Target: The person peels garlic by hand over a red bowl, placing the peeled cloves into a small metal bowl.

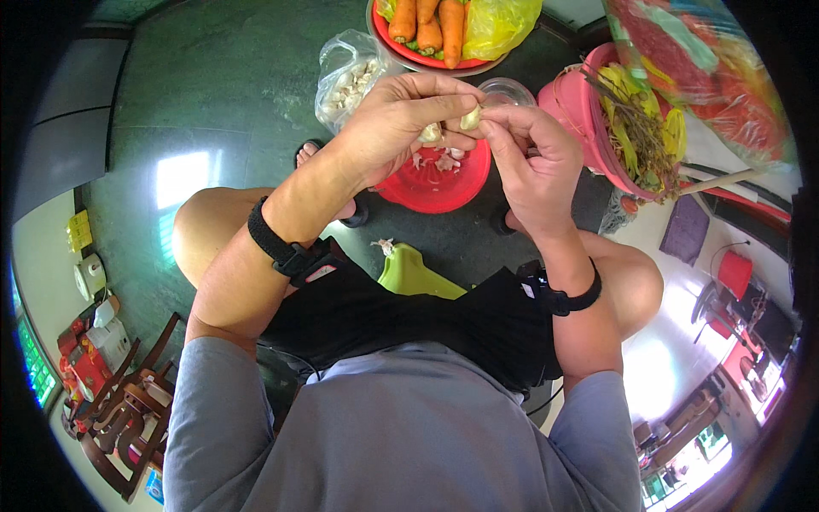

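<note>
My left hand (409,121) pinches a pale garlic clove (470,119) between thumb and index finger, and another garlic piece (430,133) rests in its curled fingers. My right hand (528,150) meets it, thumb and fingertips closed at the clove's right side. Beneath both hands is a red plastic basin (441,189) with garlic skins (446,161) in it. A clear plastic bag (329,70) of garlic lies beyond my left wrist. Partly hidden behind my fingertips stands a clear round container (508,91); its contents cannot be made out.
Carrots (452,29) and a yellow bag (502,29) fill a red basin at the top. A pink bucket (569,105) with dried stalks stands right, beside a large bag of colourful items (710,70). A green plastic object (409,272) lies between my legs. Wooden furniture (131,416) stands lower left.
</note>
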Demonstrator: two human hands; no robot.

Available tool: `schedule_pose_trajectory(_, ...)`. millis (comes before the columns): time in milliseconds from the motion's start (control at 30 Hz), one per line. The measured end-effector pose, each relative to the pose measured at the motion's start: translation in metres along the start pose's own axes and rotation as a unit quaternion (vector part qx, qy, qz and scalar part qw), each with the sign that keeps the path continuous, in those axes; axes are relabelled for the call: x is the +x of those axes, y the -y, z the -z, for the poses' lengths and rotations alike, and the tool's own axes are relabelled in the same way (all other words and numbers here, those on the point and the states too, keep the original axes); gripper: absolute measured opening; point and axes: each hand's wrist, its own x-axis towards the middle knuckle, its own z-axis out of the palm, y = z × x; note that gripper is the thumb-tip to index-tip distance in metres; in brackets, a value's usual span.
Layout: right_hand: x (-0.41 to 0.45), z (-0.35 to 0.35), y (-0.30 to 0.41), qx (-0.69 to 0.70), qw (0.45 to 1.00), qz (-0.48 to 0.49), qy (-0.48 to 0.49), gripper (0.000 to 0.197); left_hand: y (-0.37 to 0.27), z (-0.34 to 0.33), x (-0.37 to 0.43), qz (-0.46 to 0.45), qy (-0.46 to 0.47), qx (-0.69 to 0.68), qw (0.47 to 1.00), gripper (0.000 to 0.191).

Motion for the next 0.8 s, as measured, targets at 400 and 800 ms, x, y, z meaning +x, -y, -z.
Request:
schedule_pose_trajectory(400,-0.004,-0.001,0.004,0.037,0.999,-0.026,-0.006,0.006,-0.008,0.003,0.002,0.052,-0.056,-0.101,0.992,0.027)
schedule_pose_trajectory(800,-0.004,-0.01,-0.001,-0.083,0.995,0.004,-0.06,0.013,-0.001,0.001,0.003,0.063,-0.055,-0.104,0.991,0.024)
